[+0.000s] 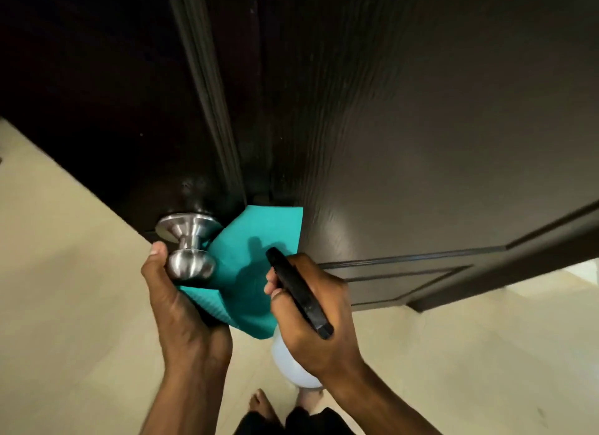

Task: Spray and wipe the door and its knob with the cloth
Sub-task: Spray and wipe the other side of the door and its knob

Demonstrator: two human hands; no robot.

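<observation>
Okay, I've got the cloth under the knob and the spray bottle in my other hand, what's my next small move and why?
Probably rub the knob with the teal cloth: your left hand already cups both, and the right hand grips the spray bottle, nozzle toward the cloth.

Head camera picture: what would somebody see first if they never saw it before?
The bright teal cloth pops out in the middle, against the dark door. Beside it, the left hand grips the shiny metal knob with the cloth. The right hand holds a spray bottle with a black top.
</observation>
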